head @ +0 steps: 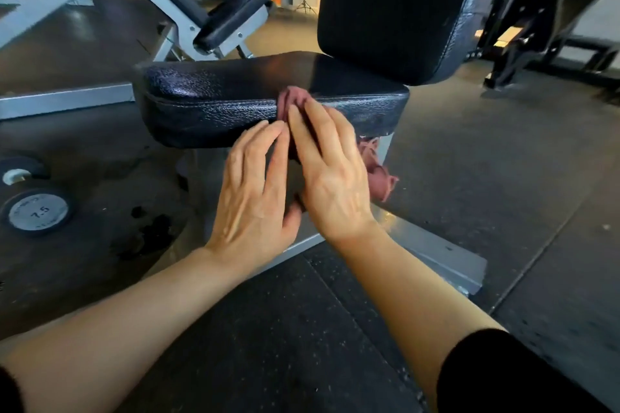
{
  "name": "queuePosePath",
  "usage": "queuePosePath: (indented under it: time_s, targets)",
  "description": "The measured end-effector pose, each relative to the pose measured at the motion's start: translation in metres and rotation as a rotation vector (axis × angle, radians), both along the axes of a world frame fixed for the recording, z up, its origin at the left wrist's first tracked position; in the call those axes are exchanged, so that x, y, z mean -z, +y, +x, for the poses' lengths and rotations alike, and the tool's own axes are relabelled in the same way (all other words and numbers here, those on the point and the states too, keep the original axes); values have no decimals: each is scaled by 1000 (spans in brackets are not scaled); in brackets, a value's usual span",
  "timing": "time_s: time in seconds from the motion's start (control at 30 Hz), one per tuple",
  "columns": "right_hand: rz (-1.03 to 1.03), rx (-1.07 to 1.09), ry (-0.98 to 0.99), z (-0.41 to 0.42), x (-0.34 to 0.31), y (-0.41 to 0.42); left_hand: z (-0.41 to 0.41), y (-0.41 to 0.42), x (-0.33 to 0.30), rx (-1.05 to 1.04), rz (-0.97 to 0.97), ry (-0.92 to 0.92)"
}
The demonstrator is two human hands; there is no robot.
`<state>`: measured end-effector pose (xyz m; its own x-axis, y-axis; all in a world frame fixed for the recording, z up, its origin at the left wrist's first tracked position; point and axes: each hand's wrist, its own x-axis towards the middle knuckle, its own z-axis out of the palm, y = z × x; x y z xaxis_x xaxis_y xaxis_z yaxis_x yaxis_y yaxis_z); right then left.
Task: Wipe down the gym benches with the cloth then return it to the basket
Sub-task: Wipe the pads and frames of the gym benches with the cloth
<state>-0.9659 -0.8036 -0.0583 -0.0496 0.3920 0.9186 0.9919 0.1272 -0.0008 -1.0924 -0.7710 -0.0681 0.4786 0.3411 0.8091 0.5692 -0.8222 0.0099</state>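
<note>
Cloth (291,103) under straight right hand (330,184) fingers, against bench (214,100) edge; left hand (255,198) open.

At the frame's centre the bench seat (268,90) is sitting before its backrest (396,7). The cloth (292,100) is lying against the seat's front edge, under the right hand (332,178); the left hand (255,198) is just beside it. A dumbbell (33,211) is lying at the left edge.

Gym bench seat pad (235,84) in black grained leather-look vinyl with a slight sheen. A soft, matt, dusty-pink cloth (291,100) with frayed edges. Grey painted metal frame (436,255), smooth. Dark, speckled matt rubber floor (302,329). Dumbbell (35,211) with a dull metal end cap.
</note>
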Motion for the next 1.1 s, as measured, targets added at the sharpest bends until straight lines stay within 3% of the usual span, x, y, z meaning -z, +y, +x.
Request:
queuePosePath:
  time_s: [0.1,0.2,0.27,0.4,0.5,0.63,0.73,0.83,0.93,1.1]
  targets:
    - [-27,109,-44,23,3,3,3,-2,2,-20,-13,30]
    - [-50,329,156,58,19,-11,3,-1,3,-39,0,78]
    - [-19,329,263,58,19,-14,7,0,4,-54,25,88]
    - [22,134,44,33,5,-1,21,-3,7,-63,26,84]
    - [-31,209,15,49,13,0,27,-8,7,-25,41,116]
    - [-53,353,260,68,23,-16,36,-9,-5,-43,60,184]
    - [85,384,437,75,5,-21,45,-14,-11,-55,37,222]
    - [164,314,533,76,-14,-11,50,-16,-15,-64,38,243]
    - [78,116,533,49,-6,-1,53,-15,-18,-115,4,221]
    - [-100,-59,361,37,36,-20,54,-22,-9,-143,-30,242]
